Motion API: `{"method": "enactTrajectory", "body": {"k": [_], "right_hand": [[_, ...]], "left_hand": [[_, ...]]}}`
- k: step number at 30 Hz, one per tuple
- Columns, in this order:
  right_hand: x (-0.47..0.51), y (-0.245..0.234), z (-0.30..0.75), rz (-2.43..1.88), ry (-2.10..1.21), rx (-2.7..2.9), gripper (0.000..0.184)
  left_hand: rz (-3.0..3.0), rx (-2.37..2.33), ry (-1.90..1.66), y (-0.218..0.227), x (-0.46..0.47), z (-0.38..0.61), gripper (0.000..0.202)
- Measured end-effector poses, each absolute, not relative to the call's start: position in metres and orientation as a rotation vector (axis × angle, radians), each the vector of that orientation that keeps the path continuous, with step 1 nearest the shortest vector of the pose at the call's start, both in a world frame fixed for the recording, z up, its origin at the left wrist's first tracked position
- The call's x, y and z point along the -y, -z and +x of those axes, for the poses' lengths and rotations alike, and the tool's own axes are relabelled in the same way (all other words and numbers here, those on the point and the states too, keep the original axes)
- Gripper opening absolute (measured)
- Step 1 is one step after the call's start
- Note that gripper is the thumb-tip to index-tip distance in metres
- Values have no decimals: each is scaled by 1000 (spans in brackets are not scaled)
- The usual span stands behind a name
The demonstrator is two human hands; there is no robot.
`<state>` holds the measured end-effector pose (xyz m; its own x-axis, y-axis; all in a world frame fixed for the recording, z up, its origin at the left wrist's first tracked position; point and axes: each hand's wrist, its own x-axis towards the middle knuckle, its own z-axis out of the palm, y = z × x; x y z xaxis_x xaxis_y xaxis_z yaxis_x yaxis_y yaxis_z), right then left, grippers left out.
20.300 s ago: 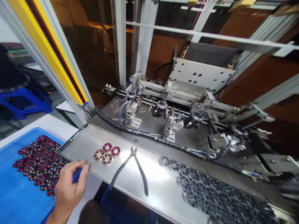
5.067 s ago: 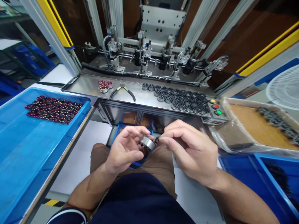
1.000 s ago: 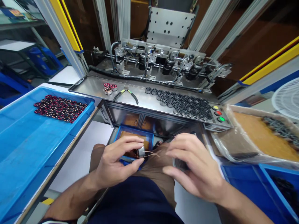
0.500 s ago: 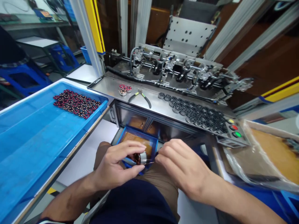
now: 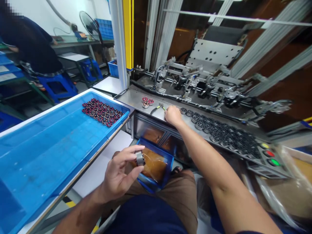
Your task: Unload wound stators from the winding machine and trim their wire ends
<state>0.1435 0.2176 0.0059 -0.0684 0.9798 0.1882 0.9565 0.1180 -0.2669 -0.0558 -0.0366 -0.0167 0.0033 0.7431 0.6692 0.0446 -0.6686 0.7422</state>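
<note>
My left hand [image 5: 118,174] pinches a wound motor stator [image 5: 139,158] between thumb and fingers. The stator is a small grey metal ring, with thin wire ends sticking out to the right. On the metal ledge, my right hand [image 5: 174,115] has its fingers closed at one handle of the green-and-black wire cutters [image 5: 156,109]; the hand hides that handle's end. Just left of the cutters sit a few red-and-copper wound stators [image 5: 146,102]. Under my left hand, a blue bin [image 5: 170,165] with a brown inside rests by my lap.
Many black stator cores [image 5: 219,130] cover the ledge's right side, near a button box [image 5: 269,152]. Behind stands a machine [image 5: 192,81] with metal fixtures. A large blue tray [image 5: 48,143] at left holds wound stators [image 5: 102,112]. A person [image 5: 36,42] sits far left.
My right hand has left the stator's wires and reached forward to the cutters on the ledge. My left hand still holds the stator, now turned. The view has swung left.
</note>
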Motion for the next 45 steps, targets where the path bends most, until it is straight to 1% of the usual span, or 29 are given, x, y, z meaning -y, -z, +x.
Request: {"method": "enactTrajectory", "body": {"k": [3, 6, 9, 11, 12, 14, 17, 19, 22, 23, 25, 26, 27, 28, 30, 31, 33, 35, 37, 40, 45], "right_hand": [[-219, -14, 150, -1826, -98, 2099, 24], [-201, -39, 171, -1713, -25, 2089, 27], [-154, -63, 211, -1518, 86, 2063, 30], [-109, -69, 243, -1230, 77, 2049, 29], [-84, -68, 258, -1171, -21, 2068, 27], [-34, -57, 279, -1121, -366, 2202, 20], [31, -26, 278, -1087, -745, 2252, 19], [62, 0, 262, -1059, -966, 2150, 18], [93, 37, 242, -1070, -1122, 1873, 26], [102, 48, 239, -1074, -1174, 1806, 38], [117, 66, 240, -1109, -1368, 1717, 76], [124, 73, 242, -1145, -1482, 1673, 88], [128, 78, 244, -1189, -1565, 1627, 90], [131, 81, 246, -1239, -1597, 1592, 83], [131, 83, 245, -1291, -1486, 1598, 66], [129, 81, 243, -1276, -1374, 1641, 63], [119, 74, 236, -1177, -1172, 1739, 66], [107, 64, 228, -1029, -1078, 1789, 74], [95, 53, 220, -922, -1049, 1801, 78], [84, 43, 212, -862, -1026, 1815, 80], [78, 40, 207, -799, -1040, 1810, 80]], "left_hand": [[1931, -903, -1722, 17, 37, -65, 42], [1988, -945, -1717, 16, 37, -65, 39], [1971, -950, -1711, 17, 36, -60, 42], [1927, -913, -1721, 18, 35, -56, 49], [1909, -881, -1725, 19, 34, -55, 52], [1919, -821, -1709, 19, 32, -50, 54], [2003, -811, -1627, 18, 27, -41, 46], [2013, -821, -1589, 16, 24, -32, 42], [1949, -825, -1574, 15, 20, -16, 39], [1918, -823, -1567, 15, 19, -12, 39], [1849, -811, -1548, 16, 19, -5, 39], [1816, -800, -1533, 16, 19, -3, 39], [1786, -787, -1514, 16, 20, -1, 39], [1758, -776, -1495, 16, 20, 0, 39], [1714, -766, -1463, 16, 22, 1, 39], [1700, -766, -1452, 15, 23, 1, 39], [1682, -768, -1437, 13, 25, 3, 40], [1677, -764, -1425, 10, 27, 5, 40], [1675, -760, -1419, 8, 29, 6, 40], [1669, -759, -1407, 4, 32, 7, 39], [1681, -768, -1399, 3, 34, 4, 39]]}}
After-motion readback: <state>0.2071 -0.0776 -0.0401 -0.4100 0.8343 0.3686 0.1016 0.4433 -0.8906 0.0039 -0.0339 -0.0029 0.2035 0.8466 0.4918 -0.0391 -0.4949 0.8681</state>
